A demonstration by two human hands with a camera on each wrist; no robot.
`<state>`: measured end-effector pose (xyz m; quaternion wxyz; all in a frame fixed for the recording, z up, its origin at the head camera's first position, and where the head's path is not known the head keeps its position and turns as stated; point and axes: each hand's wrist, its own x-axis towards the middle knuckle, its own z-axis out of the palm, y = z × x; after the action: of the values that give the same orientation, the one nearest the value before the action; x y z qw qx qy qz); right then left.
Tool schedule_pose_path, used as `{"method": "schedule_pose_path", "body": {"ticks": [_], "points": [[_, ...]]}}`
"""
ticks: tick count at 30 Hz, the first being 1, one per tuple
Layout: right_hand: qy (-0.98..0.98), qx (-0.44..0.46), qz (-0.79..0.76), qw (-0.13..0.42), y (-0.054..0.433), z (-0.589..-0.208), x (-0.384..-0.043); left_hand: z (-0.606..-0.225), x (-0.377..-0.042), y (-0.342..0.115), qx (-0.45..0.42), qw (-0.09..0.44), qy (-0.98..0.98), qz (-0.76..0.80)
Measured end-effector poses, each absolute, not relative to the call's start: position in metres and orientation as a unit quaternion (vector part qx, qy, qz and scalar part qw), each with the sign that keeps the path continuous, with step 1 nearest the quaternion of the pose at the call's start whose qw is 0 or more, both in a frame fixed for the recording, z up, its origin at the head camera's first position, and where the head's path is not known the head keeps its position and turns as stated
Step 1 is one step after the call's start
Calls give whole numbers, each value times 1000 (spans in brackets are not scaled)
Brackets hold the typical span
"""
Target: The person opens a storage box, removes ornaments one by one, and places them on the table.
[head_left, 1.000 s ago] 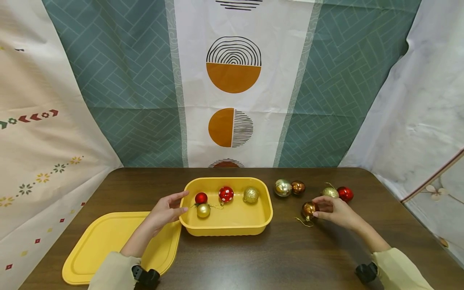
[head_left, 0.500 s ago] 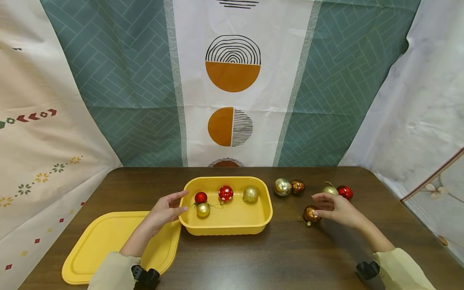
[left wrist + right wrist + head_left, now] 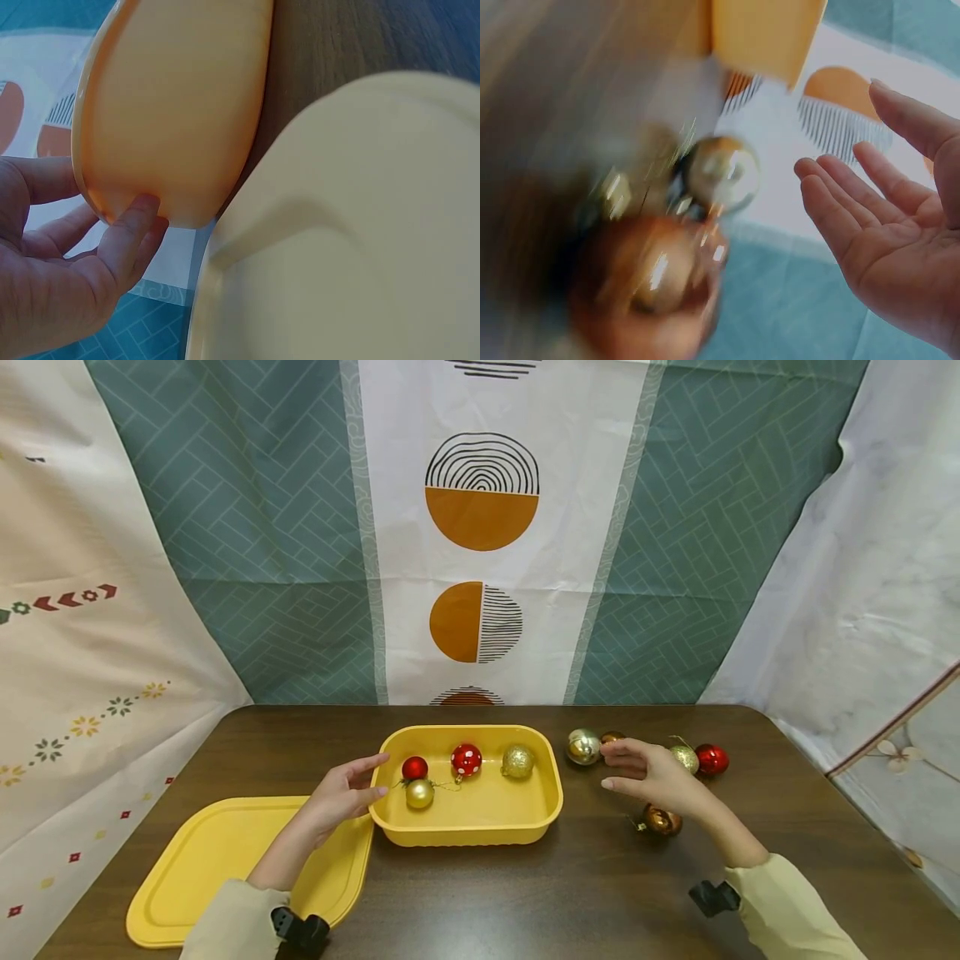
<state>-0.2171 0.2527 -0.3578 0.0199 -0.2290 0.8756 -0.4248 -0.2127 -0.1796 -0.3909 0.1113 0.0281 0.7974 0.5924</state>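
Observation:
My left hand [image 3: 375,777] rests with straight fingers against the left rim of a yellow tub [image 3: 540,814]; in the left wrist view its fingers [image 3: 131,232] touch the tub's outer corner [image 3: 172,97]. The tub holds a red ball [image 3: 414,767], a gold ball [image 3: 419,793], a red dotted ball [image 3: 466,760] and a gold glitter ball [image 3: 517,762]. My right hand [image 3: 611,766] hovers open and holds nothing, close to a silver-gold ball [image 3: 584,747] and a half-hidden copper ball [image 3: 611,737]. Another copper ball [image 3: 662,819] lies on the table below its wrist.
A yellow lid [image 3: 217,868] lies flat at the front left, its corner tucked under the tub. A gold glitter ball [image 3: 686,758] and a red ball [image 3: 711,759] sit right of my right hand. Patterned cloth walls close in the brown table [image 3: 525,902]. The right wrist view is blurred.
My right hand let go of the copper ball, which now lies nearer the front edge, and moved left toward the silver-gold ball. The left hand stayed on the tub.

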Motion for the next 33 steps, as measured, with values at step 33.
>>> {"method": "schedule_pose_path", "body": {"ticks": [33], "points": [[900, -224, -373, 10, 87, -382, -260, -391, -212, -178, 29, 109, 800, 589]]}}
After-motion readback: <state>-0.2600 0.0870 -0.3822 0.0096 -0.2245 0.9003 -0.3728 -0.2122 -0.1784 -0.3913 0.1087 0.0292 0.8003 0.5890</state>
